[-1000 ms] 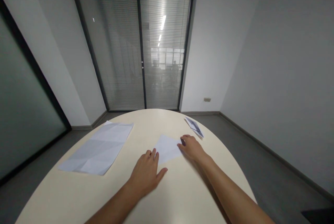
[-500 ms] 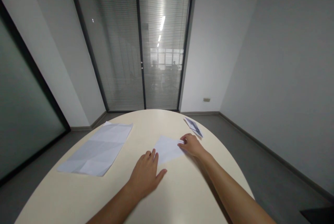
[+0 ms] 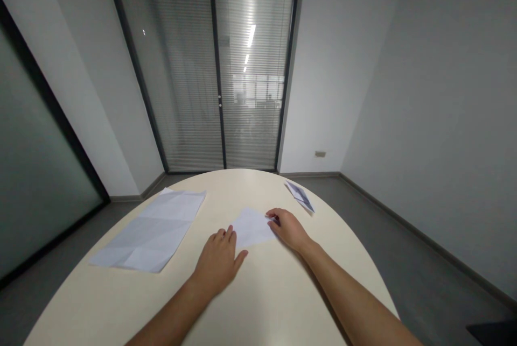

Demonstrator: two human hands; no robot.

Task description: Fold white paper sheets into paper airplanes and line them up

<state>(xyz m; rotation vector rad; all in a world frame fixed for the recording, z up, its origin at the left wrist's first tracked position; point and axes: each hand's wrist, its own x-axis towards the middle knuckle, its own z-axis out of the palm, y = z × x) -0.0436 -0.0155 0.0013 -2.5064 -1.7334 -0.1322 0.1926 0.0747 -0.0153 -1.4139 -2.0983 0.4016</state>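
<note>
A small folded white paper (image 3: 251, 226) lies flat near the middle of a cream oval table (image 3: 258, 303). My left hand (image 3: 218, 260) rests palm down on the table, its fingertips on the paper's near left edge. My right hand (image 3: 287, 227) presses its fingers on the paper's right corner. Neither hand lifts the paper.
A large creased white sheet (image 3: 151, 230) lies on the table's left part. A small folded paper piece (image 3: 299, 196) sits near the far right edge. Beyond the table stand glass doors with blinds (image 3: 212, 74), grey walls and a grey floor.
The small paper has slid a little to the left and both hands have shifted left with it. The right hand's fingers now sit at the paper's right corner.
</note>
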